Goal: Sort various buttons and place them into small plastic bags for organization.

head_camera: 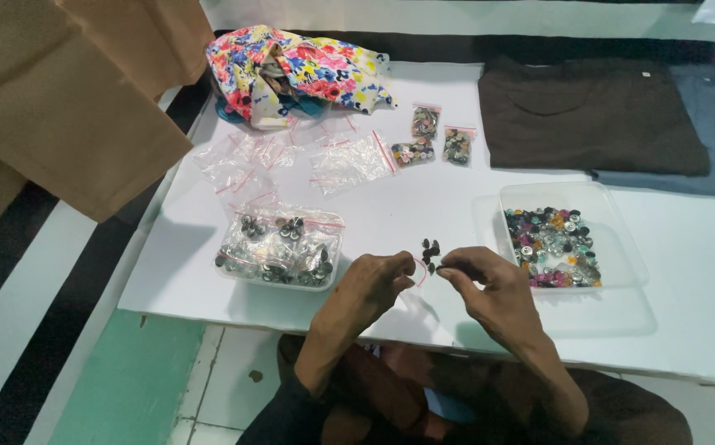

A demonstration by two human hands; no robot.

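Near the desk's front edge, the left hand and right hand pinch a small clear bag between them, fingers closed on its mouth. A few dark buttons lie just beyond it. A tray of mixed buttons sits right, a tray of filled bags left.

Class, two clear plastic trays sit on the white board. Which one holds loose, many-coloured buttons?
The tray on the right, beside the right hand. The left tray holds small bagged dark buttons instead.

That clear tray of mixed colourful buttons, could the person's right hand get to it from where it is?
Probably yes. The tray of colourful buttons sits open-topped just beside the right hand, with only bare white board between them. The hand pinches something small.
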